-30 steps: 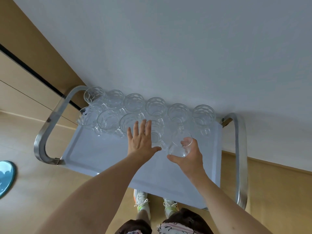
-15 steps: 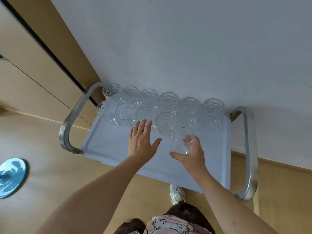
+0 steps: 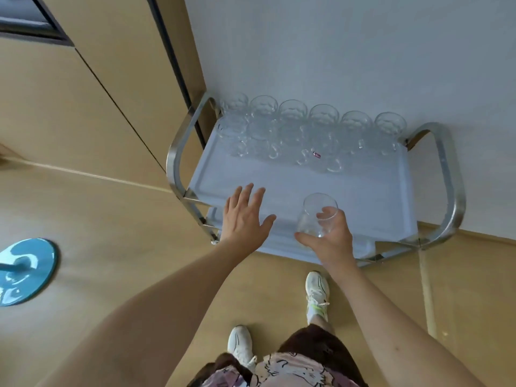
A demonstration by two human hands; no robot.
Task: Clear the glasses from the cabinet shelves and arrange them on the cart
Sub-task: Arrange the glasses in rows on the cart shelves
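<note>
Glasses (image 3: 312,129) stand in two tight rows along the far edge of the cart (image 3: 279,177), in the upper middle of the frame, against the pale wall (image 3: 363,51). One of them shows a small red sticker. I judge they are packed at the back so the near part of the top tray stays free for more

One more glass (image 3: 317,216) is in my right hand (image 3: 329,238), just right of centre. My fingers and thumb curl round its bowl from below, and it tilts with its mouth toward the rows. It is over the near edge of the tray, apart from the others and not yet set down. I would guess it belongs at the right end of the front row, where there seems to be a gap

My left hand (image 3: 245,216) holds nothing; its fingers are straight and spread, palm down, over the near left part of the tray. Whether it touches the surface I cannot tell. It seems ready to steady the cart or the standing glasses

Round the tray runs the cart's metal frame (image 3: 178,143), with looped handles at left and right and a lower shelf (image 3: 282,247) peeking out below. Tan cabinet doors (image 3: 92,93) fill the upper left. On the wooden floor (image 3: 125,233) at the left edge lies a blue round base (image 3: 26,272), and my white shoes (image 3: 317,291) show at the bottom
</note>
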